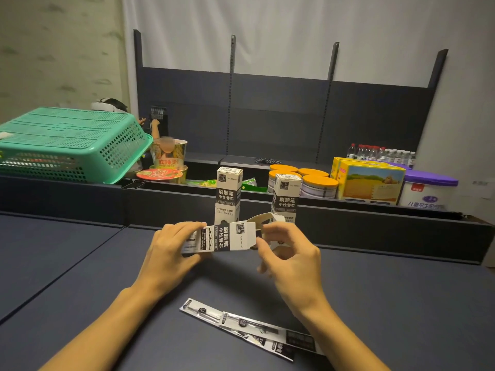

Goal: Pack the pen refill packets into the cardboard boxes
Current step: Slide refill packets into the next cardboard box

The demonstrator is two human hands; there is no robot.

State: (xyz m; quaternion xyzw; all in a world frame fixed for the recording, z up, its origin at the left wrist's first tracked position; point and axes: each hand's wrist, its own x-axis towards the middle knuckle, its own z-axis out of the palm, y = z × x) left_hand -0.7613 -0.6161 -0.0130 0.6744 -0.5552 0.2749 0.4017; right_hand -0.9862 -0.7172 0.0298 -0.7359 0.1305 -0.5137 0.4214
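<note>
Fingers of your left hand [171, 250] clamp the body of the cardboard box [225, 238], held sideways, while your right hand [288, 259] pinches its open end flap [261, 219]. You seem to be opening it for filling. Next, reach for the pen refill packets [249, 329] lying below your wrists.

I see one black-and-white cardboard box [225, 238] held lying sideways above the middle of the dark table [388, 303], its right end open with the flaps [263, 219] splayed. Two more matching boxes stand upright at the table's far edge, one [228, 195] left of the other [286, 198], tops closed. The pen refill packets [249, 328], flat and overlapping, lie near the table's near edge.
</note>
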